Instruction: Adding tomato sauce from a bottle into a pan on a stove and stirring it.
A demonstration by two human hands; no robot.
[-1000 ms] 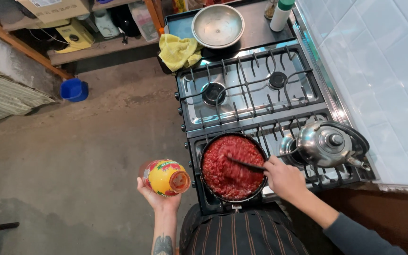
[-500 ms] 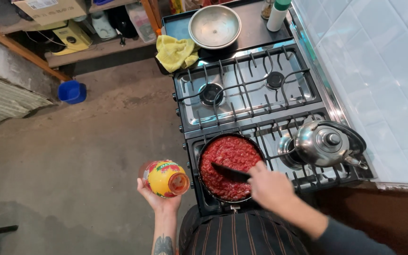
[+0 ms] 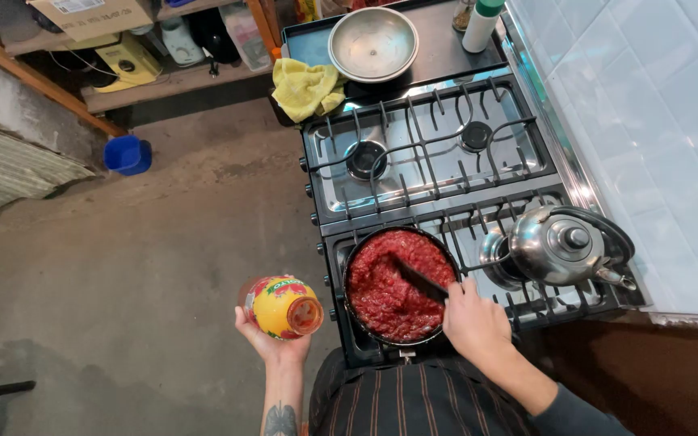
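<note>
The left hand [image 3: 272, 343] grasps an open bottle [image 3: 283, 307] off the stove's [image 3: 414, 173] front left corner. The right hand [image 3: 472, 319] grasps a spatula [image 3: 418, 278] in the pan [image 3: 397, 282] of red sauce. The tilted bottle could spill onto the floor [image 3: 139, 307].

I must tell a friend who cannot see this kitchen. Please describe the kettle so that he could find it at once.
Start at the gas stove along the white tiled wall. On its near right burner, beside the black pan of red sauce that the right hand stirs, stands the kettle. It is the only shiny metal thing with a round lid knob and a dark arched handle; the steel bowl farther back is open.
</note>
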